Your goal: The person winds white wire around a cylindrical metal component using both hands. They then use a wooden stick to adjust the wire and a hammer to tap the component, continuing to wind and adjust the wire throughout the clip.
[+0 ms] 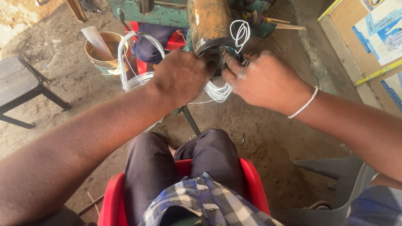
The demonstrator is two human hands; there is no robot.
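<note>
White wire coils (217, 91), one cylinder (208, 23), clutched by left hand (182, 75) and right hand (261, 79).

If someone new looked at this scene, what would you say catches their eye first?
Most striking are the two hands, left hand and right hand, meeting at the open end of a worn yellow metal cylinder at top centre, amid loops of white wire. Next comes the red plastic chair at the bottom, and a metal bucket on the dirt floor at upper left.
</note>
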